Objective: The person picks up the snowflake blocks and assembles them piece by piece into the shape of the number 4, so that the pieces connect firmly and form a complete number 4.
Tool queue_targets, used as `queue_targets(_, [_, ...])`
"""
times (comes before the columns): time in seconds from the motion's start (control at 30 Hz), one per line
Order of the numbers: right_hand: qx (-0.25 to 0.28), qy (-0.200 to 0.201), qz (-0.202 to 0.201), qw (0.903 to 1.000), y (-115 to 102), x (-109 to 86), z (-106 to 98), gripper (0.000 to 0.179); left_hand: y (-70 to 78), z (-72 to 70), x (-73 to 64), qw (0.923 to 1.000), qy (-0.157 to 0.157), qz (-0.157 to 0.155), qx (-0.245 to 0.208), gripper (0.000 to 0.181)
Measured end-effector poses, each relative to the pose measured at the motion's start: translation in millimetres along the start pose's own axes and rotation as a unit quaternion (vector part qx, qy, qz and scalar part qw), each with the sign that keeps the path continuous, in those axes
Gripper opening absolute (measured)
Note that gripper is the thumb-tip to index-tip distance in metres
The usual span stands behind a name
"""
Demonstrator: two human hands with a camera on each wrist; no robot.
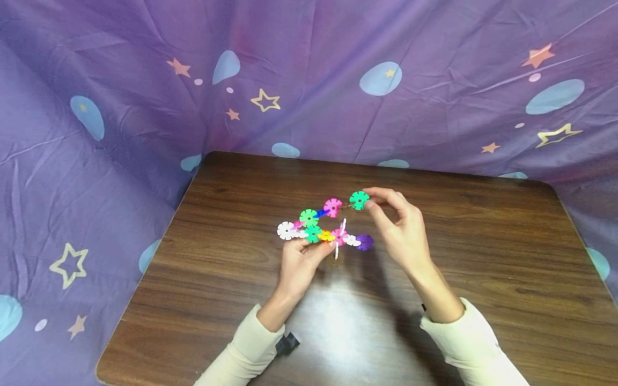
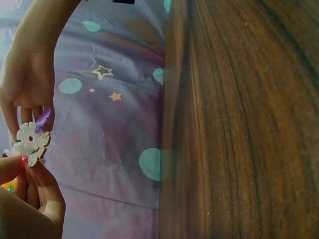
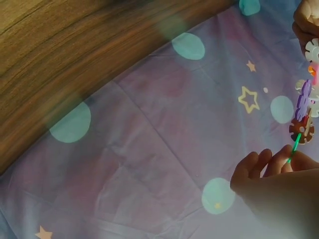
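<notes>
A chain of notched plastic snowflake discs bends into a loop above the table in the head view, with a white disc [image 1: 286, 230] at its left end. My left hand [image 1: 300, 265] grips the near row by the pink disc [image 1: 339, 237]; white discs cross there, and a purple disc [image 1: 365, 242] ends that row. My right hand [image 1: 404, 228] pinches a green disc [image 1: 359, 200] by its edge. In the right wrist view, that green disc is edge-on against a brown disc [image 3: 301, 130]. Whether their notches interlock I cannot tell. The left wrist view shows a white disc [image 2: 30, 134] between both hands.
A brown wood-grain table [image 1: 217, 300] lies below the hands. Purple cloth [image 1: 309, 80] printed with stars and blue ovals hangs behind it and at its sides. Light glares on the table's near middle. A small black item [image 1: 287, 344] shows by the left sleeve.
</notes>
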State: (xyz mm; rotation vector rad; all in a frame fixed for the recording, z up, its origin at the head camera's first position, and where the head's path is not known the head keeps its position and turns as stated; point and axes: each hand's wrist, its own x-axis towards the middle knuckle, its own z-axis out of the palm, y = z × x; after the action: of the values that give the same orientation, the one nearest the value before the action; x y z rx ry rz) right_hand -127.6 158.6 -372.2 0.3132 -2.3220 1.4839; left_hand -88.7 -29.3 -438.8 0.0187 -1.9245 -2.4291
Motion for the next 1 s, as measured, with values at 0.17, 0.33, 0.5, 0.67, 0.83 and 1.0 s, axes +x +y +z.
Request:
queue_targets(0.17, [0.001, -0.008, 0.002, 1.0000, 1.0, 0.5, -0.1, 0.020, -1.0, 0.5, -0.7, 1.0000, 0.000, -0.001, -0.002, 0.022])
queue_targets(0.33, [0.004, -0.015, 0.010, 0.9998, 2.4, 0.5, 0.1, 0.020, -1.1, 0.2, -1.7, 1.0000, 0.004, -0.005, 0.003, 0.021])
queue_targets(0.5, [0.000, -0.015, 0.013, 0.9998, 3.8, 0.0, 0.2, 0.020, -2.3, -0.1, -1.8, 0.9999, 0.005, -0.007, 0.009, 0.021])
queue_targets(0.67, [-0.011, -0.017, 0.016, 0.9997, 4.4, -0.8, 0.6, 0.021, -3.8, -0.3, -2.3, 0.9998, 0.007, -0.009, 0.015, 0.020])
queue_targets(0.83, [-0.015, -0.019, 0.021, 0.9995, 4.9, -1.9, 1.3, 0.021, -4.4, -0.4, -2.9, 0.9998, 0.007, -0.007, 0.015, 0.020])
queue_targets(1.0, [-0.011, -0.020, 0.019, 0.9995, 7.6, -1.5, 2.1, 0.021, -5.1, -0.3, -2.4, 0.9998, 0.010, -0.007, 0.015, 0.020])
